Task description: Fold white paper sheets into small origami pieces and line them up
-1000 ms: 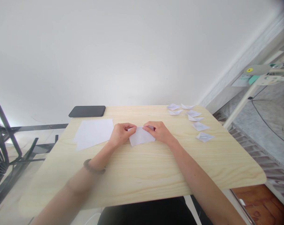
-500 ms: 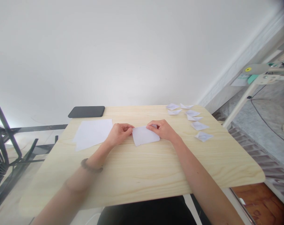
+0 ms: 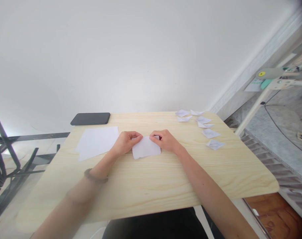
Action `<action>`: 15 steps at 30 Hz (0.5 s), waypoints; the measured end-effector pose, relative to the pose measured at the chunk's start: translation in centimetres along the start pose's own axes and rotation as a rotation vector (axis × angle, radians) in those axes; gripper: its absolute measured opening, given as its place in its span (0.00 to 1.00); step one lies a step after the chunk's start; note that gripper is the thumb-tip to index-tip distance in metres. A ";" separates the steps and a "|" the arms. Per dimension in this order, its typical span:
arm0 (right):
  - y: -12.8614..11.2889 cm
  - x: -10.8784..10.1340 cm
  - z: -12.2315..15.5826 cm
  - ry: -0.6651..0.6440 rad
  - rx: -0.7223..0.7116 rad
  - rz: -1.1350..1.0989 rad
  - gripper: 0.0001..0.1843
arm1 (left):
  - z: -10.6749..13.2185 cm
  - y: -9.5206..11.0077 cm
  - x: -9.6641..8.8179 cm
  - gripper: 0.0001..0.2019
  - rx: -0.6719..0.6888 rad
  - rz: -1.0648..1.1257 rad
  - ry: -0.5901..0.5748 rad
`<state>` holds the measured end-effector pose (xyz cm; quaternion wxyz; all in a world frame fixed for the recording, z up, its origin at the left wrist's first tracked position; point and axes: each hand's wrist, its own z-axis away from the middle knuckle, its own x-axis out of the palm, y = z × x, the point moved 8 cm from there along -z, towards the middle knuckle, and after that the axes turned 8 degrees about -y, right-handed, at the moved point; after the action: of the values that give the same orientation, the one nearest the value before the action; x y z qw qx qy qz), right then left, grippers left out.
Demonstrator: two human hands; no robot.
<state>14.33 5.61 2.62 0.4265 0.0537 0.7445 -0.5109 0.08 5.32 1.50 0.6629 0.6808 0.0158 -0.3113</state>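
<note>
A small white sheet of paper (image 3: pixel 146 149) is held between my two hands just over the middle of the table. My left hand (image 3: pixel 127 142) pinches its upper left part, thumb on top. At the upper right edge, my right hand (image 3: pixel 164 140) grips it between thumb and fingers. The thumbs are close together along the far edge, and part of that edge is hidden by the fingers. Left of my left hand lies a stack of white paper sheets (image 3: pixel 97 142), slightly fanned. Several folded paper boats (image 3: pixel 210 133) stand on the right side of the table.
A black smartphone (image 3: pixel 90 119) lies at the table's back left corner. The light wooden table (image 3: pixel 146 192) meets a white wall (image 3: pixel 141 59) behind. A dark chair (image 3: pixel 2 149) stands off to the left, and a white metal frame (image 3: pixel 255 106) rises beyond the right edge.
My right hand has moved left, closer to my left hand. The paper has shifted left and slightly nearer to me, and my left thumb now overlaps its corner.
</note>
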 end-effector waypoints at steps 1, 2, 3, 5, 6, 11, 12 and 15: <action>0.3 -0.3 0.1 0.001 0.008 -0.014 0.10 | 0.0 0.0 -0.1 0.17 -0.005 -0.003 0.005; 0.7 -0.6 0.2 0.004 0.027 -0.034 0.10 | 0.0 0.0 -0.2 0.17 -0.008 -0.006 0.010; 1.1 -0.7 0.3 -0.016 0.054 -0.066 0.10 | 0.1 0.0 -0.2 0.17 -0.010 -0.010 0.011; 1.9 -0.8 0.6 -0.060 0.098 -0.142 0.09 | 0.1 0.1 -0.2 0.17 -0.007 -0.020 0.008; 2.2 -0.7 0.6 -0.081 0.115 -0.180 0.09 | 0.1 0.1 -0.3 0.17 -0.005 -0.022 0.009; 2.9 -0.7 0.7 -0.091 0.148 -0.338 0.09 | 0.2 -0.1 -0.6 0.17 -0.028 0.000 0.030; 2.7 -0.7 0.6 -0.082 0.140 -0.344 0.10 | 0.2 -0.1 -0.7 0.17 -0.029 0.002 0.029; 1.7 -0.6 0.3 -0.033 0.103 -0.223 0.14 | 0.2 -0.1 -0.6 0.17 -0.019 0.001 0.018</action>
<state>15.74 6.34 1.78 0.3759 -0.0160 0.7115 -0.5934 -0.50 5.40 1.67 0.6694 0.6771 0.0242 -0.3046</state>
